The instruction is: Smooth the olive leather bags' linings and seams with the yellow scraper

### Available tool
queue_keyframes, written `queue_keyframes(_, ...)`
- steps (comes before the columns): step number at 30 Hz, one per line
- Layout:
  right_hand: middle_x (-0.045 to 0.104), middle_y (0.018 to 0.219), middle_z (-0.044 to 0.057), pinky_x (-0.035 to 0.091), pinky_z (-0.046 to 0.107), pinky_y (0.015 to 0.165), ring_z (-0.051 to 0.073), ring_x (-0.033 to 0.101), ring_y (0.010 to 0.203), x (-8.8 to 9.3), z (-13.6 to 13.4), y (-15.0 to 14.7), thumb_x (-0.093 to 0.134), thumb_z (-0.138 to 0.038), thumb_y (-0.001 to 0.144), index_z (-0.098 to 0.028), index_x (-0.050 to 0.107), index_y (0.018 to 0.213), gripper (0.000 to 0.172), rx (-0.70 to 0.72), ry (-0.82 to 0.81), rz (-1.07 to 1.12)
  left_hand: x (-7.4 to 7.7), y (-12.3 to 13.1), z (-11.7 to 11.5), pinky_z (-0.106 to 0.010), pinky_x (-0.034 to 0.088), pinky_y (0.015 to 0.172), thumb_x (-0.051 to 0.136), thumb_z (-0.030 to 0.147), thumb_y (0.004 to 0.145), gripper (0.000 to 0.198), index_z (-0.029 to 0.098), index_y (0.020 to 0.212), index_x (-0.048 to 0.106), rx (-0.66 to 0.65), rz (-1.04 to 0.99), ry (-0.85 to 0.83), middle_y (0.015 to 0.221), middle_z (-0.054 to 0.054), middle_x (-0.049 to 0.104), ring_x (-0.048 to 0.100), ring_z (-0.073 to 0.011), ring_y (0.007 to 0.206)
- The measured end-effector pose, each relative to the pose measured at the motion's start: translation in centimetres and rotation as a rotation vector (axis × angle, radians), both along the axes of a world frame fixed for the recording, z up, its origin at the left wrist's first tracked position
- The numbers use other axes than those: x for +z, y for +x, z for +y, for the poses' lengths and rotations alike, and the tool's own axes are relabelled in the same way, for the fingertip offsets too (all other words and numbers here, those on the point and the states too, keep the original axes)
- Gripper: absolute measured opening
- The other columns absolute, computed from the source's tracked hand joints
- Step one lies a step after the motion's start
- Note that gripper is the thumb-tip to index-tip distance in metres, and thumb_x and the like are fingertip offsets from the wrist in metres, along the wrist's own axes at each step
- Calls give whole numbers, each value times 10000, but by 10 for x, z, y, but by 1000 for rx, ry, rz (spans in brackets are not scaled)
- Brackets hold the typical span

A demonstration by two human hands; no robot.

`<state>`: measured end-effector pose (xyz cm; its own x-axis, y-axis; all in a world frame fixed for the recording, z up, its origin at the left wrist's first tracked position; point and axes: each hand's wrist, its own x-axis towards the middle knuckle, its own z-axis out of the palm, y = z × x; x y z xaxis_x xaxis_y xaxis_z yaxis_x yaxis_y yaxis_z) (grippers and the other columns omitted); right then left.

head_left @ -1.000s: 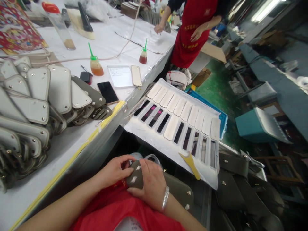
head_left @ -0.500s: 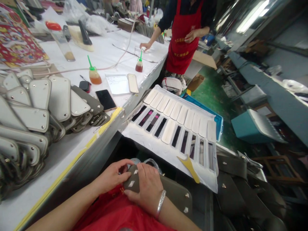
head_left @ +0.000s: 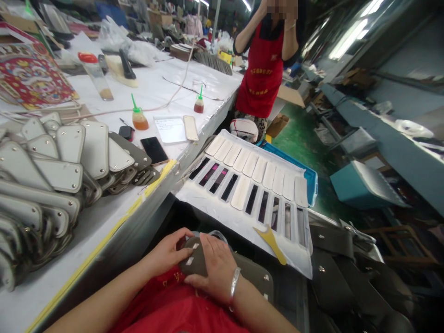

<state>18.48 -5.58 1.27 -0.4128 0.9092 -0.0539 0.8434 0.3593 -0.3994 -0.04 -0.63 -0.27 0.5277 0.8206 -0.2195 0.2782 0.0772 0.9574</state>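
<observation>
A dark grey-brown panel (head_left: 251,273) with rounded ends, small metal studs and white tabs lies across my lap over a red apron. My left hand (head_left: 171,252) grips its left end, thumb on top near two white tabs and fingers curled over the far edge. My right hand (head_left: 217,263), a silver bangle at the wrist, presses on the panel with its fingers together and thumb along the near edge. The panel's underside is hidden.
Stacked pale panels (head_left: 57,173) cover the table's left. A phone (head_left: 154,150) and glue bottles (head_left: 140,119) stand beyond. A slotted white rack (head_left: 215,203) holds pale strips and a yellow tool (head_left: 272,243). Dark panels (head_left: 331,277) lie right. A person (head_left: 260,74) stands behind.
The view has shifted slightly. The other person has lifted both hands from the table level to the head. My hands have barely moved on the panel.
</observation>
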Motion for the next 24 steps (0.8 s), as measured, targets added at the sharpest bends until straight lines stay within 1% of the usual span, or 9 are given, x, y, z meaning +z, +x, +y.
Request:
queue_keyframes(3,401,1333,158,315,477,973,298,381,1193,1,-14,20,590,-620,640,-123,306,1347,909,-10,25,-63,-1,-4,2,-242,429,682,557,311,744,291,177,1001,539,-54,-15,-12,838,2,575,526,-148,770)
queue_keyframes(8,351,1379,121,307,505,962,306,353,1212,-2,-26,31,528,-634,687,-212,288,1365,834,-33,52,-139,3,-17,15,-237,469,548,566,426,732,446,186,1103,506,-196,-116,-379,740,21,518,533,-125,636)
queue_keyframes(10,357,1377,121,313,500,955,305,359,1207,-1,-25,28,515,-647,689,-214,300,1361,828,-36,48,-148,9,-18,22,-252,477,553,500,459,773,425,169,1082,532,-160,-74,-380,707,11,529,547,-132,623)
queue_keyframes(12,367,1370,127,321,499,946,307,368,1198,0,-23,24,519,-644,688,-209,305,1359,828,-38,52,-157,20,-12,27,-262,473,576,412,483,817,424,160,1049,560,-24,8,-237,713,-6,545,546,-141,643)
queue_keyframes(15,376,1363,134,323,500,944,314,376,1191,0,-22,22,528,-634,688,-200,320,1353,821,-41,60,-163,39,11,20,-298,455,750,342,422,868,385,182,1078,557,160,90,140,898,-48,586,546,-166,821)
queue_keyframes(18,402,1341,138,320,496,950,314,380,1188,-2,-20,23,527,-636,686,-190,375,1322,792,-35,62,-138,52,42,0,-336,402,868,368,330,877,314,180,1085,550,80,185,525,992,-72,585,513,-190,932)
queue_keyframes(21,411,1332,126,309,487,969,298,378,1194,-1,-22,24,531,-622,690,-198,382,1311,765,-48,66,-97,49,56,-23,-358,405,842,457,299,836,224,187,999,563,-56,295,713,957,-70,581,503,-209,895)
queue_keyframes(22,401,1339,124,297,490,982,294,369,1203,1,-25,26,539,-625,680,-196,361,1321,792,-46,73,-81,45,55,-30,-364,406,835,480,296,822,196,190,965,562,-46,336,733,947,-70,578,502,-215,887)
queue_keyframes(24,382,1356,123,243,497,1025,284,340,1231,9,-37,32,547,-637,662,-173,301,1348,864,-37,111,-26,33,44,-41,-378,405,825,502,310,803,171,184,911,547,79,430,711,918,-77,567,507,-232,885)
